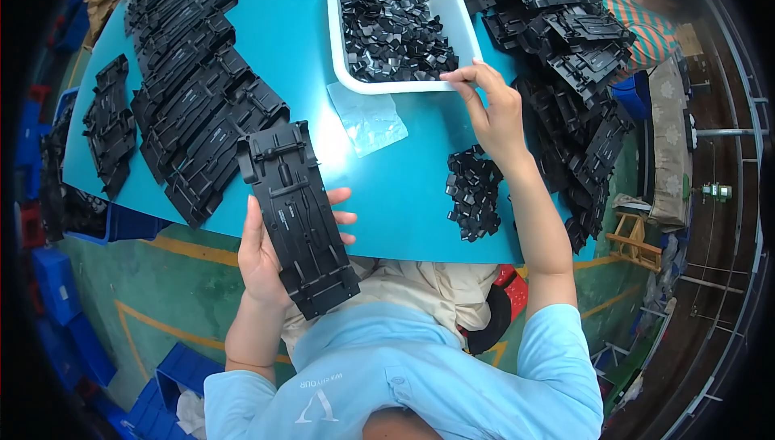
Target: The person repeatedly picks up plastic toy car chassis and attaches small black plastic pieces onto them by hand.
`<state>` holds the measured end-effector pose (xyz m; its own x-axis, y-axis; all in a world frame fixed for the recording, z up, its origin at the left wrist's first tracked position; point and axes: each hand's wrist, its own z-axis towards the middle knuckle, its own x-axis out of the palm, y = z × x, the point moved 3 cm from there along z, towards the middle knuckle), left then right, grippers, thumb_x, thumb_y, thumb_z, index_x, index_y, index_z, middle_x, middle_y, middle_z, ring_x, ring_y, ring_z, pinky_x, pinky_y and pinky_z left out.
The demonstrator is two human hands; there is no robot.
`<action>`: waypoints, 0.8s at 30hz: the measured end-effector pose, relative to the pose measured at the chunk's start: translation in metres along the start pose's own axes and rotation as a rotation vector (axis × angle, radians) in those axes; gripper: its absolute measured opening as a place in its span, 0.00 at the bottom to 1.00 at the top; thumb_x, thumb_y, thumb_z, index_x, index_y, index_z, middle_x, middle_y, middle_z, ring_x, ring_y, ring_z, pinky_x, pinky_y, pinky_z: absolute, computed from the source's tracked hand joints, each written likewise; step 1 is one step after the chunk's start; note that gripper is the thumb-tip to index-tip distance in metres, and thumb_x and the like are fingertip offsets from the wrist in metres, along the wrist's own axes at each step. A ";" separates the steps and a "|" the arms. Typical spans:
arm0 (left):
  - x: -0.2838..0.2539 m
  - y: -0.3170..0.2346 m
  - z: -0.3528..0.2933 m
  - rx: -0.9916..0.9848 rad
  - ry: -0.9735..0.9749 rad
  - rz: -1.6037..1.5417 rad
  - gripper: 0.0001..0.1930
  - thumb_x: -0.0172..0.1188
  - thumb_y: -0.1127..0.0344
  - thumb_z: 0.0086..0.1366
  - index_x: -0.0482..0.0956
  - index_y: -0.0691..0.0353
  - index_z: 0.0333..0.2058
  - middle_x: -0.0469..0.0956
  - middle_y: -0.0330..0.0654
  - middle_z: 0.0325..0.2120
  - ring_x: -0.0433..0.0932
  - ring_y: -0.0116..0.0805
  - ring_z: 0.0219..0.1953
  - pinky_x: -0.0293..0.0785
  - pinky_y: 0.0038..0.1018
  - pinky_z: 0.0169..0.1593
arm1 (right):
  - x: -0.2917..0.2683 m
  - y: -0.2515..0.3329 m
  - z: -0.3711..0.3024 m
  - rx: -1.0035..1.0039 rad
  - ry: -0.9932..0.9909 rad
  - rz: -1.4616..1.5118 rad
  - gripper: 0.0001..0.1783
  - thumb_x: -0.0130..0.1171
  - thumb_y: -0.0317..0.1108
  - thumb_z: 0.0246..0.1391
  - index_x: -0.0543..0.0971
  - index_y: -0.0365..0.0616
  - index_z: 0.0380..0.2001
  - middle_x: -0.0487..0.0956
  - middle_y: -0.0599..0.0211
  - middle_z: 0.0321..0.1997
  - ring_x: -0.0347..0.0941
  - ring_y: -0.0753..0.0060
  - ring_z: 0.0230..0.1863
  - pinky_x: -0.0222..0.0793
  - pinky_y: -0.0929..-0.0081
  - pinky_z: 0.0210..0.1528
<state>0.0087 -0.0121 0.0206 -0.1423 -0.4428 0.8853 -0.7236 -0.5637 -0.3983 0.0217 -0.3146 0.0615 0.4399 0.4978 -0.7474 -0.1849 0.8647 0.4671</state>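
My left hand (263, 256) is closed around a long black moulded plastic part (300, 218), shaped like a toy car chassis, with its ribbed side up. The part is tilted in front of my body at the table's near edge, and some fingertips show past its right side. My right hand (499, 109) reaches forward, its fingers closed on the near right corner of a white plastic tub (401, 86). Inside the tub lies a heap of small black shiny pieces (395, 32). A smaller pile of similar pieces (474, 195) sits on the table beside my right forearm.
Rows of black chassis parts (190, 89) overlap on the left of the blue table (282, 36). More chassis parts (585, 52) are piled along the right side. A clear plastic bag (369, 123) lies by the tub. Another person (646, 20) is at the far right. Blue crates (186, 371) stand on the floor.
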 end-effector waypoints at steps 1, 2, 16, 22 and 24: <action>0.000 0.000 -0.002 0.003 -0.003 0.001 0.40 0.22 0.38 0.71 0.56 0.69 0.63 0.64 0.67 0.57 0.76 0.54 0.50 0.80 0.43 0.48 | -0.001 -0.001 -0.003 -0.002 0.001 0.004 0.02 0.58 0.22 0.53 0.77 0.39 0.31 0.82 0.63 0.34 0.78 0.54 0.43 0.69 0.61 0.55; 0.001 0.001 -0.005 -0.005 0.014 -0.034 0.40 0.22 0.38 0.71 0.56 0.70 0.63 0.64 0.67 0.57 0.76 0.55 0.50 0.80 0.44 0.48 | -0.002 0.000 -0.008 0.003 -0.001 0.036 0.02 0.58 0.22 0.53 0.77 0.39 0.31 0.81 0.63 0.34 0.78 0.54 0.42 0.68 0.60 0.57; -0.004 0.017 -0.022 -0.023 -0.010 -0.073 0.39 0.21 0.39 0.72 0.54 0.70 0.64 0.63 0.68 0.57 0.74 0.57 0.51 0.77 0.49 0.51 | -0.027 0.043 -0.085 0.125 0.049 0.205 0.03 0.56 0.21 0.56 0.78 0.39 0.32 0.84 0.62 0.37 0.81 0.67 0.44 0.57 0.52 0.66; -0.009 0.019 -0.027 -0.069 -0.042 -0.130 0.40 0.22 0.39 0.71 0.53 0.71 0.63 0.63 0.67 0.57 0.73 0.59 0.52 0.76 0.51 0.51 | -0.039 0.064 -0.100 0.250 -0.262 0.695 0.06 0.59 0.16 0.51 0.82 0.34 0.32 0.82 0.54 0.36 0.79 0.66 0.37 0.75 0.73 0.42; -0.009 0.018 -0.023 -0.072 -0.028 -0.148 0.40 0.22 0.38 0.71 0.54 0.72 0.63 0.63 0.67 0.57 0.73 0.59 0.52 0.76 0.51 0.52 | -0.027 0.078 -0.112 0.493 -0.140 0.936 0.08 0.58 0.17 0.53 0.81 0.32 0.38 0.81 0.57 0.32 0.77 0.73 0.31 0.74 0.78 0.36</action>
<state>-0.0189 -0.0019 0.0111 -0.0122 -0.3785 0.9255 -0.7819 -0.5733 -0.2447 -0.1029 -0.2535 0.0653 0.4102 0.9104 0.0546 -0.1395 0.0034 0.9902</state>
